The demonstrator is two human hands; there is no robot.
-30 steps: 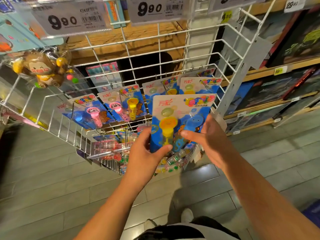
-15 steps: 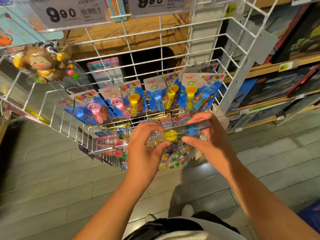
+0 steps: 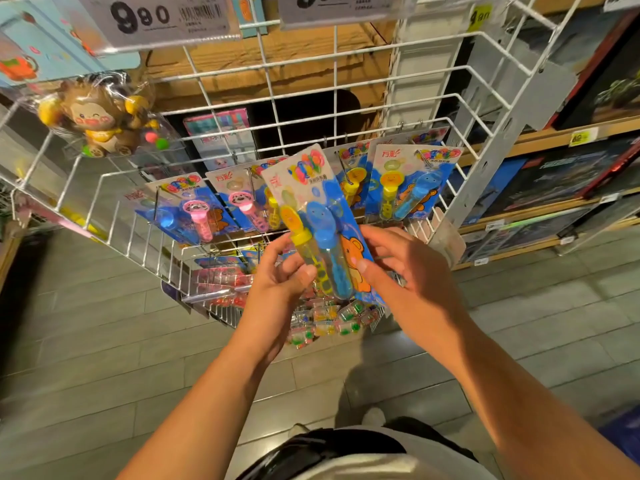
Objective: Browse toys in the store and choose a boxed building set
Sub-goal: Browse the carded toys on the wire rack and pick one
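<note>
In a toy aisle, before a white wire rack, the left hand and right hand grip a tilted bubble-wand card, fingers clamped on its lower edges.

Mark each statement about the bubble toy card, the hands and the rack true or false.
1. Both hands hold the bubble toy card. True: left hand, right hand.
2. The card holds one yellow and one blue tube. True.
3. The monkey toy hangs right of the card. False: it hangs to the left.
4. The price tag reads 4.90. False: it reads 9.90.
5. The wire rack is black. False: white.
</note>
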